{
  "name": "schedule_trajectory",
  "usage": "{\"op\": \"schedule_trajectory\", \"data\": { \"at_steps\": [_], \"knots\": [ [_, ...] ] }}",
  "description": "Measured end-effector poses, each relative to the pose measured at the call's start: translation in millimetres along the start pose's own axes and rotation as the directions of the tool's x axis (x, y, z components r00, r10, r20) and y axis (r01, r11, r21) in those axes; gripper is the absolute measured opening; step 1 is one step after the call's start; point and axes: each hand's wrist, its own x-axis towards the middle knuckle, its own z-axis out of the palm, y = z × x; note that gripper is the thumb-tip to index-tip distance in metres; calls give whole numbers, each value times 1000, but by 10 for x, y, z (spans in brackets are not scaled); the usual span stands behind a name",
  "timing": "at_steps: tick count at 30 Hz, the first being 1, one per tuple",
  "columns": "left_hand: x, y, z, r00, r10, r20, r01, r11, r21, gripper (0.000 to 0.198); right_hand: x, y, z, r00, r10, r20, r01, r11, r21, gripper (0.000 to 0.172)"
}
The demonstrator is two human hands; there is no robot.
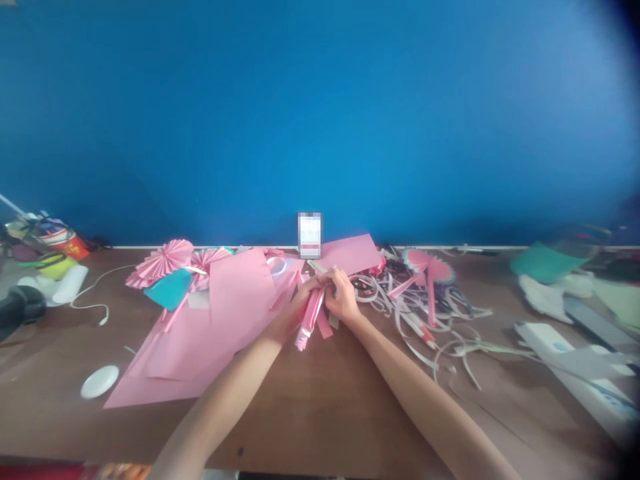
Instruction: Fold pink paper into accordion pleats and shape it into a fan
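A narrow bundle of pleated pink paper (311, 317) slants toward me at the middle of the table. My left hand (303, 295) is closed around its left side near the far end. On the other side, the fingers of my right hand (343, 293) pinch at that same far end, close against the left fingertips. What exactly lies between the fingertips is hidden. Small pink paper strips (325, 325) lie just under my right hand. Large pink paper sheets (240, 293) spread out to the left of my hands.
Pink pleated fans (167, 260) and a teal piece (169, 288) lie at left, a white round disc (100, 382) nearer me. A phone-like screen (310, 235) stands at the blue wall. Right are tangled white strips (415, 333), another fan (433, 267) and a power strip (575, 373).
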Motion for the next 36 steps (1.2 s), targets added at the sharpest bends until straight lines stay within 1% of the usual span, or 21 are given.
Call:
{"op": "schedule_trajectory", "data": {
  "at_steps": [2, 4, 6, 10, 14, 19, 20, 23, 26, 29, 36],
  "knots": [
    [40, -38, 7, 999, -18, 29, 19, 1000, -25, 15, 15, 11, 6, 997, 73, -21, -72, 997, 34, 33],
    [96, -88, 4, 999, 27, -41, -28, 999, -41, 11, 35, 21, 8, 990, 142, -17, -140, 986, 85, 36],
    [147, -135, -4, 996, 50, -73, -53, 998, -36, 7, 61, 24, -1, 982, 188, 8, -187, 971, 149, 37],
    [176, -166, -10, 991, 92, -98, -93, 996, 1, 9, 132, 10, -56, 972, 234, 35, -234, 929, 288, 31],
    [161, -147, 2, 976, 172, -134, -166, 984, 58, 8, 220, -15, -130, 963, 259, 76, -268, 879, 395, 31],
    [180, -179, -11, 969, 192, -153, -179, 979, 92, 14, 277, -14, -165, 935, 305, 182, -353, 756, 551, 32],
    [186, -191, -18, 969, 192, -154, -178, 979, 96, 15, 280, -8, -164, 933, 305, 192, -360, 744, 563, 32],
    [204, -218, -41, 972, 186, -147, -172, 980, 105, 19, 283, 14, -165, 934, 306, 183, -355, 752, 555, 30],
    [221, -231, -58, 974, 177, -139, -162, 980, 116, 17, 290, 32, -190, 934, 309, 178, -356, 762, 541, 30],
    [229, -240, -59, 976, 172, -131, -157, 981, 116, 15, 301, 43, -233, 937, 302, 177, -349, 776, 525, 28],
    [214, -239, -27, 980, 173, -102, -163, 982, 100, 21, 344, 68, -322, 947, 259, 189, -319, 823, 471, 26]
  ]
}}
